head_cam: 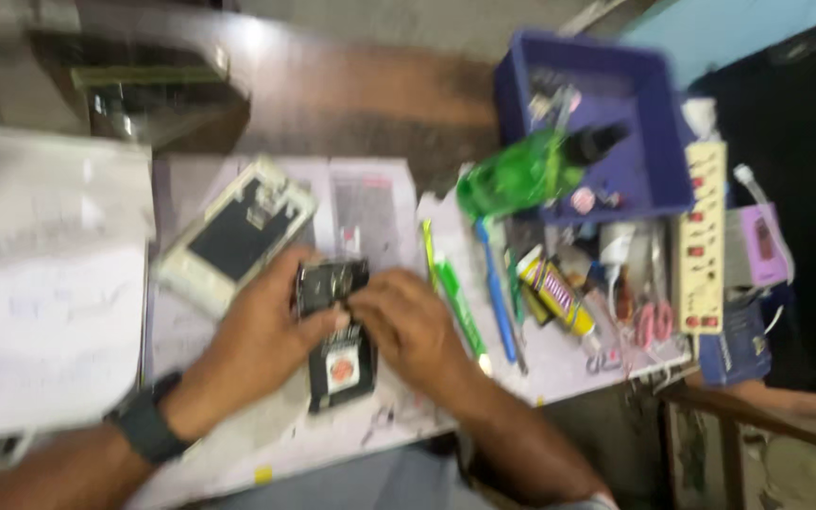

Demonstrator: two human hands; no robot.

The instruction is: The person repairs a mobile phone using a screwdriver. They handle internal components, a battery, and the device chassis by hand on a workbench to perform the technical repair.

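Phone body (335, 326), black and opened, lies on the counter (266, 444) between both hands; left hand (262, 335) fingers and right hand (408, 326) fingers clamp it. White back cover (236, 236) at 10 o'clock.

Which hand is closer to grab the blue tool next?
Probably the right hand: it sits nearest the blue tool lying just to its side on the table. The left hand grips the small black phone part, farther away.

Bare forearms, with 1 black wristwatch (146, 425) on the left wrist.
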